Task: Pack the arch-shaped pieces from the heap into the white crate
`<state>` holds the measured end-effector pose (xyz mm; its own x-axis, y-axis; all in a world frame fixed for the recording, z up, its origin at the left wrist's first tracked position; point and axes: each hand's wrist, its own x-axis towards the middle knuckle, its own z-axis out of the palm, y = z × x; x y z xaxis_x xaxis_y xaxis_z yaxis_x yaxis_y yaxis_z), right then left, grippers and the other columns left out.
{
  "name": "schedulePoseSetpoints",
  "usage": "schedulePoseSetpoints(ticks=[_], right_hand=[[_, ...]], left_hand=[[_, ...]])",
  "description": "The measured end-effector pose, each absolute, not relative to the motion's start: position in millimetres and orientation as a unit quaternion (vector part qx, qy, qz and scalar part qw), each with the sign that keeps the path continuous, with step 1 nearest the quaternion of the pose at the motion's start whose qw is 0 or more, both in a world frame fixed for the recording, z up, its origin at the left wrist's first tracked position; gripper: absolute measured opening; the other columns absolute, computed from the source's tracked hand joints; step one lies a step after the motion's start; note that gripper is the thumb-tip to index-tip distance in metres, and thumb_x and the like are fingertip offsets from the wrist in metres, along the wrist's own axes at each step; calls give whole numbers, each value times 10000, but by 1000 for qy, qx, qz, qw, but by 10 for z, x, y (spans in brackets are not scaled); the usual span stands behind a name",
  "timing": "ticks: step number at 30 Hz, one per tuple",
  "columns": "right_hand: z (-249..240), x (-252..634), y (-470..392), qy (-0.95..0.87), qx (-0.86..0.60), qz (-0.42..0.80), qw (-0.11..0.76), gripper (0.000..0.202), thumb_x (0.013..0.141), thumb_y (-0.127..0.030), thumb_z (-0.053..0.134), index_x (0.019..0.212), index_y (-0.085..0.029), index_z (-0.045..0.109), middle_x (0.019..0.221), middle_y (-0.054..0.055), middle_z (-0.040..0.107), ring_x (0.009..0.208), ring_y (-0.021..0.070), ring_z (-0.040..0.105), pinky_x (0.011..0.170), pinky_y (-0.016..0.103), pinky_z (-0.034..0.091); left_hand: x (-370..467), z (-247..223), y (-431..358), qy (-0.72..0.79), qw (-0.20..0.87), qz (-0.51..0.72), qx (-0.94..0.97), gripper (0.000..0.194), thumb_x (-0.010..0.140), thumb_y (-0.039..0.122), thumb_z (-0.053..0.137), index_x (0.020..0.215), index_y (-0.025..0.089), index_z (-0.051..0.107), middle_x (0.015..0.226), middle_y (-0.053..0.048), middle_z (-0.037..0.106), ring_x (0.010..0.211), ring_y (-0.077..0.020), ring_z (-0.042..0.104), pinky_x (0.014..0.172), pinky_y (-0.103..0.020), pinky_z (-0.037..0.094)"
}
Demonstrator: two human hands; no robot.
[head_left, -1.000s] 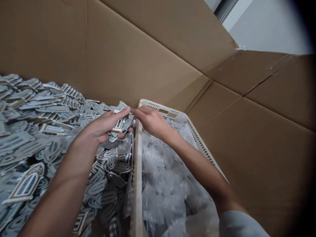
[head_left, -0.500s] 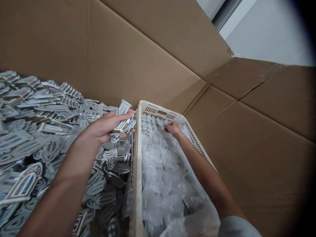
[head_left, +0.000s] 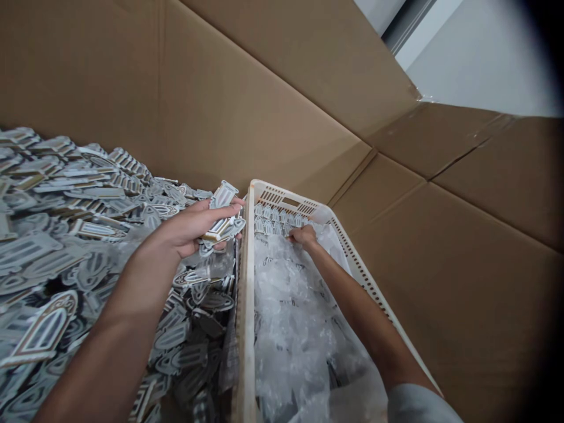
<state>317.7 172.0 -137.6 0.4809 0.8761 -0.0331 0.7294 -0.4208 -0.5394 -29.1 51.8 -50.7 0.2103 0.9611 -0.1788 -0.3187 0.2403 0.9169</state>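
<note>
My left hand (head_left: 202, 223) is wrapped round a loose bunch of arch-shaped pieces (head_left: 225, 195), pale grey and white with brown edges, beside the basket's left rim. Inside the white plastic basket (head_left: 248, 282), my right hand (head_left: 304, 235) is closed, fingertips down at the near edge of some rows of like pieces (head_left: 268, 218). Whatever those fingertips hold is hidden. Crumpled clear plastic sheet (head_left: 291, 305) covers the basket's contents on the near side of the rows.
A large heap of loose arch-shaped pieces (head_left: 39, 252) fills the left side, up against the basket. Tall cardboard walls (head_left: 247, 117) rise behind and to the right. The basket's slotted rim (head_left: 361, 264) runs along under my right forearm.
My right hand has moved slightly left and nearer within the basket, and more of the top row shows behind it. My left hand keeps its bunch, almost still.
</note>
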Motion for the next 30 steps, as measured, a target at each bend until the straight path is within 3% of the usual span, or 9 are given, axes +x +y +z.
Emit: schedulePoseSetpoints(ticks=[3,7,14,17,20,23,26,30], right_hand=[[-1399,3165,1707,-500,-823,158,217,142,670,-107,688,538,-151,661,563,53,665,562,162,602,496,240,401],[-1397,3168,1680,-507,-823,154,206,148,692,-140,684,547,-155,662,585,50,674,565,153,596,493,233,403],[-1214,3021,1587,-548,-804,120,198,170,739,-102,681,574,-140,662,513,62,612,625,193,618,557,250,418],[-917,2792,1486,-608,-753,109,227,178,886,-239,666,747,-137,713,696,68,698,737,192,656,627,245,454],[-511,2434,1278,-732,-587,199,283,340,1011,-482,574,1049,-178,723,1006,61,748,772,152,664,647,239,492],[-140,2053,1040,-855,-354,245,291,409,1001,-477,640,1324,-227,636,1248,86,695,935,167,653,724,260,512],[103,1811,895,-927,-267,161,207,202,1010,-358,653,1143,-210,687,1090,63,703,944,187,608,826,311,483],[245,1848,870,-960,-243,46,130,150,1013,-267,608,888,-191,644,923,58,657,928,217,549,893,364,430]], left_hand=[[-287,-529,522,408,664,455,430,575,702,412,931,1214,208,765,1094,-163,748,739,-244,711,415,-211,443],[-249,-493,494,380,672,447,451,522,758,370,875,1231,193,745,960,-139,736,673,-252,698,357,-210,390],[-219,-464,475,405,677,419,448,472,814,324,832,1259,205,728,912,-111,725,654,-237,700,373,-212,419],[-206,-476,474,397,683,405,461,471,819,343,827,1259,217,716,927,-102,722,647,-225,689,367,-209,405],[-186,-506,469,387,686,385,481,454,786,356,843,1208,226,736,918,-97,719,601,-208,655,358,-214,386],[-167,-536,460,383,697,336,505,323,741,389,871,970,193,752,766,-78,668,502,-171,563,362,-225,374],[-150,-550,460,402,695,311,509,338,680,386,911,889,198,724,730,-58,638,528,-178,566,392,-236,400],[-130,-545,480,412,683,316,513,504,668,400,914,1109,225,742,863,-61,696,593,-185,598,433,-239,421]])
